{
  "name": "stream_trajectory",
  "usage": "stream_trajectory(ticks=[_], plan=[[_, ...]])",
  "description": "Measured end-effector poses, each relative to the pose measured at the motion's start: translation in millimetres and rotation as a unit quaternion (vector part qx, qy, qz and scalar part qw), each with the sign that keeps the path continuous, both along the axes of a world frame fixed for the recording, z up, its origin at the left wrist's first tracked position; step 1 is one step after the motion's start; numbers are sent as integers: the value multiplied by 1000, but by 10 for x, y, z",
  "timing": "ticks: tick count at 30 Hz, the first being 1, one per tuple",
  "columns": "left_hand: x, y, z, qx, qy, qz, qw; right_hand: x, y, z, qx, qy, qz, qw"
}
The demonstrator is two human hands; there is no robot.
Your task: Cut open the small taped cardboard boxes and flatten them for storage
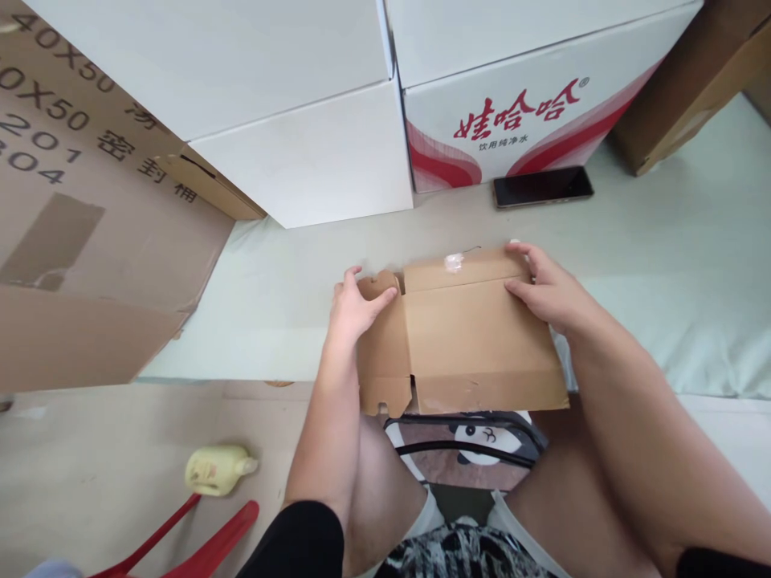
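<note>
A flattened brown cardboard box (475, 337) lies partly over the front edge of the covered surface, above my lap. Creases divide it into a large panel, narrow strips at top and bottom, and a notched side flap (384, 345) at the left. My left hand (355, 307) grips that flap near its upper corner, thumb on top. With the thumb on its face and fingers at the far edge, my right hand (545, 289) holds the upper right corner. Crumpled clear tape (454, 262) sticks to the top strip. The fingers' undersides are hidden.
White cartons (313, 168) and a red-and-white carton (518, 120) stand behind, with a black phone (543, 187) before them. A large brown carton (114, 241) is at left. A yellow bottle (217, 470) lies on the floor near red legs (217, 542). A panda-print stool (482, 440) is below.
</note>
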State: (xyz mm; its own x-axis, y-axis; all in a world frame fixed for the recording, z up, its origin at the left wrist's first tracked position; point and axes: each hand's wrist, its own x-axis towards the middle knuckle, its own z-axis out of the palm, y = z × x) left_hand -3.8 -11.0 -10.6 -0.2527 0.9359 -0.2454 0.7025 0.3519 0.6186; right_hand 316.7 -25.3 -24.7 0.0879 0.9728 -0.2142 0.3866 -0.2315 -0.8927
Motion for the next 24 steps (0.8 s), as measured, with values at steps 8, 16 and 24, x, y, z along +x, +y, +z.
stream_trajectory(ticks=[8,16,24], plan=[[-81,44,-70,84,-331,75,937,-120,-28,220,144,121,-115,975],[-110,101,-39,165,-389,62,904,-91,-3,215,123,229,-152,954],[-3,295,-50,347,-353,110,862,19,-105,269,8,177,8,984]])
